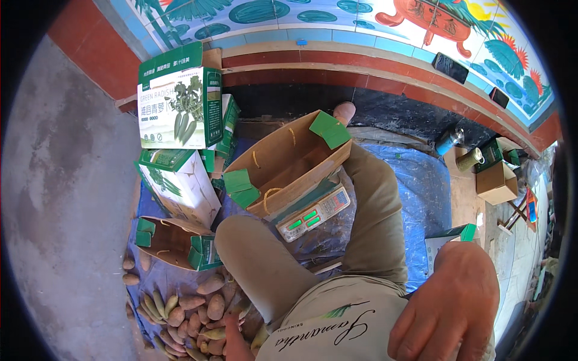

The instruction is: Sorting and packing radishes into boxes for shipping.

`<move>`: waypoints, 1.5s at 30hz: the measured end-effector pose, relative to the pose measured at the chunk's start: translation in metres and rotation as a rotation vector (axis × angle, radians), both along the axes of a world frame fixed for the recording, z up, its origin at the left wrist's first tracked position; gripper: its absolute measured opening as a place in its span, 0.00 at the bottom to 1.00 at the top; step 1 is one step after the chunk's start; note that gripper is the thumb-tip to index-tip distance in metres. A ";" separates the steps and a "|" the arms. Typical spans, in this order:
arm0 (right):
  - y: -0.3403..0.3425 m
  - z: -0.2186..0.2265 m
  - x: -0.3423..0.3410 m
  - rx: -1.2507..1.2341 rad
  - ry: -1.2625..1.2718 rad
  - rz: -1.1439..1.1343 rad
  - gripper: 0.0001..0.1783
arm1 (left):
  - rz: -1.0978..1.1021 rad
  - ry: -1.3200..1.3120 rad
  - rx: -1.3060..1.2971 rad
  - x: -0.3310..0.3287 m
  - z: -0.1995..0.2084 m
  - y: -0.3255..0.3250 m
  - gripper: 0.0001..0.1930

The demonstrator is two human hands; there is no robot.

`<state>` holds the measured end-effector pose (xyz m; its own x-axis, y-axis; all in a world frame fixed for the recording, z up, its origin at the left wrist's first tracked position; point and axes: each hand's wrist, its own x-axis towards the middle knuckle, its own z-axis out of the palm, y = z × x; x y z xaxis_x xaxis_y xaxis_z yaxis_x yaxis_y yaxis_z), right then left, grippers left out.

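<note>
My left hand (233,332) reaches down beside my left leg into a pile of brownish-red sweet potatoes (215,307). Its fingers are mostly hidden among the roots, so its grip does not show. Several long green radishes (158,304) lie in the same pile. My right hand (448,304) is raised close to the camera in front of my shirt, fingers bent downward and together. Its fingertips are cut off or hidden. Between my legs stands an open cardboard carton (283,165) with green flaps and rope handles. A digital scale (316,213) with green lit displays sticks out at its near side.
White-and-green cartons (174,111) are stacked at left, above a smaller open carton (168,240). A blue tarp (421,180) covers the ground. A blue bottle (448,141), a lidded cup (469,159) and a brown box (497,182) stand at right. Two phones, one a black phone (450,67), lean against the painted wall.
</note>
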<state>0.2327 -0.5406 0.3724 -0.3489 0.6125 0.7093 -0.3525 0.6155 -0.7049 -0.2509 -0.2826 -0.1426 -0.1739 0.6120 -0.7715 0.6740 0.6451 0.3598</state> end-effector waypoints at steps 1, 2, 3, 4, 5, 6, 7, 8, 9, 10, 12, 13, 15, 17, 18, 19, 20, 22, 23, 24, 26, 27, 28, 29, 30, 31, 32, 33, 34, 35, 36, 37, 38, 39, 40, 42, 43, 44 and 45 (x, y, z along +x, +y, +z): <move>-0.001 -0.001 0.000 -0.001 -0.024 -0.004 0.13 | -0.029 -0.063 -0.025 0.005 0.006 -0.002 0.28; -0.003 -0.003 -0.001 -0.003 -0.049 -0.010 0.13 | -0.032 -0.059 -0.019 0.013 0.010 -0.004 0.28; -0.003 -0.005 -0.002 -0.002 -0.072 -0.011 0.13 | -0.036 -0.031 -0.057 0.016 0.012 -0.005 0.28; -0.003 -0.007 -0.004 -0.001 -0.096 -0.014 0.13 | -0.041 -0.005 -0.095 0.016 0.014 -0.004 0.29; -0.003 -0.009 -0.005 -0.001 -0.120 -0.016 0.13 | -0.034 -0.007 -0.071 0.017 0.013 -0.002 0.27; -0.003 -0.011 -0.008 0.009 -0.114 -0.016 0.13 | -0.033 -0.001 -0.061 0.017 0.011 0.000 0.27; -0.002 -0.015 -0.010 0.003 -0.103 -0.107 0.12 | -0.011 0.028 -0.010 0.016 0.010 -0.001 0.24; -0.001 -0.020 -0.011 -0.004 -0.091 -0.195 0.12 | 0.013 0.058 0.040 0.013 0.010 -0.002 0.22; -0.003 -0.025 -0.008 -0.004 -0.089 -0.203 0.12 | 0.006 0.059 0.041 0.018 0.015 -0.002 0.22; -0.003 -0.033 -0.001 -0.106 -0.167 -0.265 0.10 | 0.014 -0.024 0.036 0.024 0.029 -0.001 0.20; -0.004 -0.055 0.015 -0.230 -0.235 -0.436 0.12 | 0.016 -0.108 0.035 0.043 0.048 0.008 0.17; -0.001 -0.072 0.026 -0.246 -0.222 -0.534 0.14 | 0.055 -0.189 0.083 0.046 0.053 0.017 0.16; 0.003 -0.095 0.050 -0.390 -0.414 -0.839 0.14 | 0.141 -0.349 0.186 0.043 0.066 0.039 0.15; 0.008 -0.137 0.073 -0.581 -0.347 -1.078 0.13 | 0.138 -0.440 0.286 0.060 0.093 0.053 0.15; 0.010 -0.162 0.085 -0.564 -0.309 -1.222 0.12 | 0.091 -0.450 0.333 0.082 0.126 0.055 0.15; 0.010 -0.188 0.095 -0.545 -0.269 -1.366 0.11 | 0.090 -0.447 0.336 0.099 0.142 0.056 0.15; 0.013 -0.209 0.102 -0.535 -0.259 -1.353 0.11 | 0.046 -0.492 0.487 0.108 0.162 0.057 0.16; 0.012 -0.245 0.115 -0.459 -0.275 -1.681 0.08 | -0.010 -0.537 0.634 0.143 0.204 0.055 0.17; 0.010 -0.261 0.118 -0.459 -0.266 -1.675 0.08 | -0.044 -0.548 0.650 0.163 0.232 0.046 0.18; 0.010 -0.273 0.119 -0.431 -0.327 -1.762 0.08 | -0.074 -0.559 0.671 0.177 0.253 0.042 0.19; 0.010 -0.281 0.117 -0.406 -0.379 -1.846 0.07 | -0.108 -0.604 0.695 0.189 0.271 0.046 0.19; 0.011 -0.283 0.115 -0.397 -0.446 -1.840 0.07 | -0.144 -0.655 0.711 0.196 0.279 0.049 0.20; 0.008 -0.284 0.115 -0.395 -0.517 -1.837 0.08 | -0.149 -0.650 0.711 0.208 0.290 0.048 0.20; 0.007 -0.283 0.115 -0.401 -0.512 -1.838 0.08 | -0.185 -0.698 0.726 0.221 0.302 0.046 0.20; 0.007 -0.282 0.114 -0.399 -0.525 -1.832 0.08 | -0.220 -0.746 0.742 0.234 0.316 0.043 0.20; 0.007 -0.281 0.115 -0.394 -0.540 -1.826 0.09 | -0.242 -0.754 0.759 0.249 0.326 0.040 0.21; 0.006 -0.282 0.115 -0.398 -0.538 -1.826 0.09 | -0.244 -0.751 0.758 0.263 0.333 0.039 0.21; 0.006 -0.283 0.115 -0.401 -0.526 -1.839 0.09 | -0.267 -0.789 0.747 0.277 0.338 0.037 0.21; 0.008 -0.285 0.115 -0.403 -0.513 -1.851 0.08 | -0.289 -0.825 0.738 0.290 0.342 0.036 0.21; 0.008 -0.286 0.116 -0.403 -0.509 -1.850 0.08 | -0.290 -0.823 0.741 0.303 0.345 0.035 0.21; 0.008 -0.287 0.116 -0.398 -0.519 -1.853 0.08 | -0.365 -0.843 0.680 0.317 0.345 0.033 0.21; 0.009 -0.288 0.115 -0.392 -0.528 -1.854 0.08 | -0.439 -0.860 0.620 0.330 0.346 0.032 0.22; 0.009 -0.288 0.114 -0.392 -0.525 -1.855 0.08 | -0.441 -0.859 0.621 0.345 0.345 0.030 0.22; 0.008 -0.288 0.113 -0.400 -0.557 -1.860 0.08 | -0.467 -0.835 0.551 0.361 0.341 0.028 0.22; 0.007 -0.287 0.113 -0.403 -0.589 -1.865 0.08 | -0.491 -0.812 0.483 0.375 0.336 0.026 0.22; 0.004 -0.288 0.113 -0.404 -0.600 -1.871 0.08 | -0.640 -0.708 0.455 0.402 0.322 0.023 0.23; 0.005 -0.288 0.112 -0.405 -0.609 -1.870 0.08 | -0.641 -0.706 0.458 0.412 0.318 0.020 0.23; 0.005 -0.287 0.111 -0.403 -0.607 -1.869 0.08 | -0.686 -0.718 0.434 0.422 0.313 0.016 0.23; 0.005 -0.287 0.111 -0.409 -0.611 -1.869 0.08 | -0.732 -0.732 0.407 0.432 0.307 0.012 0.22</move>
